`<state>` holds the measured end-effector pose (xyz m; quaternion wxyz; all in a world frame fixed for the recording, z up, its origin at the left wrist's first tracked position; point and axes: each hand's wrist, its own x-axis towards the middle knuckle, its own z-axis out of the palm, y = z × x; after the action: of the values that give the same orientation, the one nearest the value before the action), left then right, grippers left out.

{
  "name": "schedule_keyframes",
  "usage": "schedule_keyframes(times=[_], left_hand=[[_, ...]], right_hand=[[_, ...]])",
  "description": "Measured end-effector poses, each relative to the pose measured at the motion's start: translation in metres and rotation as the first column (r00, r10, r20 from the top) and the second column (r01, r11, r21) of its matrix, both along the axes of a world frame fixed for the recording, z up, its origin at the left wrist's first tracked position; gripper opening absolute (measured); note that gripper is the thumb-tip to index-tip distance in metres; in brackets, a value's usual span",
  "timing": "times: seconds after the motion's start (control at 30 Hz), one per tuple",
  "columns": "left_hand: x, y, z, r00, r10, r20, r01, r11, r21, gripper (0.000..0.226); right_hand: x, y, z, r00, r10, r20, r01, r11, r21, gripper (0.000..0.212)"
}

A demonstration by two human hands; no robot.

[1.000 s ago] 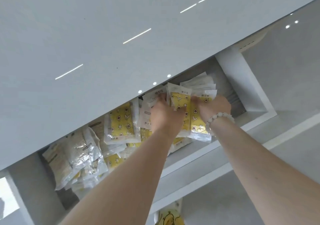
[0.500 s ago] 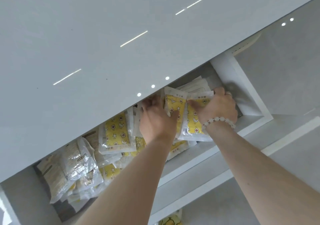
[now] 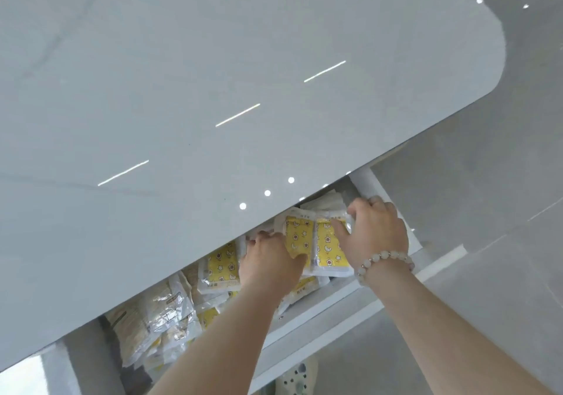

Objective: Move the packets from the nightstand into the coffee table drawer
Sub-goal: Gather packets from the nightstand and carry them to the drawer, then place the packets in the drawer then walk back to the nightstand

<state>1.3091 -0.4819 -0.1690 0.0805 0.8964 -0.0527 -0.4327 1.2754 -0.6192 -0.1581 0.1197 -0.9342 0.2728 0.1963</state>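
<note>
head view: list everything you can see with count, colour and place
table top: one, glossy pale grey, overhanging the drawer
drawer: one, white, open below the table top
held yellow packets: two, yellow star print, side by side at the drawer's right end
loose yellow packets: several, same print, mid drawer
silvery packets: several, clear and beige, drawer's left end
white packets: a few, behind the held pair
floor: grey, to the right
spotted item: one, pale, bottom edge, cannot tell what
bracelet: one, pale beads, right wrist
left hand: grips the held pair's left edge
right hand: fingers curled over the pair's top, thumb on its front
</note>
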Motion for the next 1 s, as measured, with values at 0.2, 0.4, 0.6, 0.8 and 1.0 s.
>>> schedule_keyframes(times=[0.2,0.4,0.6,0.8,1.0], left_hand=[[0.021,0.023,0.119,0.978,-0.105,0.18,0.11,0.994,-0.019,0.033],[0.03,0.077,0.275,0.924,-0.098,0.37,0.086,0.995,0.05,0.032],[0.021,0.15,0.407,0.887,-0.095,0.452,0.052,0.993,0.106,0.039],[0.006,0.232,0.485,0.759,0.105,0.643,-0.165,0.986,0.034,0.037],[-0.023,0.338,0.517,0.579,0.173,0.796,-0.306,0.952,0.016,0.037]], right_hand=[[0.017,0.021,0.124,0.954,0.244,0.174,-0.254,0.966,0.039,0.027],[0.019,0.074,0.28,0.848,0.516,0.116,-0.524,0.85,0.051,0.036],[0.04,0.14,0.42,0.781,0.603,0.16,-0.607,0.794,-0.03,0.037],[0.055,0.237,0.507,0.6,0.76,0.25,-0.745,0.645,-0.171,0.037],[0.043,0.348,0.531,0.414,0.872,0.261,-0.84,0.476,-0.26,0.037]])
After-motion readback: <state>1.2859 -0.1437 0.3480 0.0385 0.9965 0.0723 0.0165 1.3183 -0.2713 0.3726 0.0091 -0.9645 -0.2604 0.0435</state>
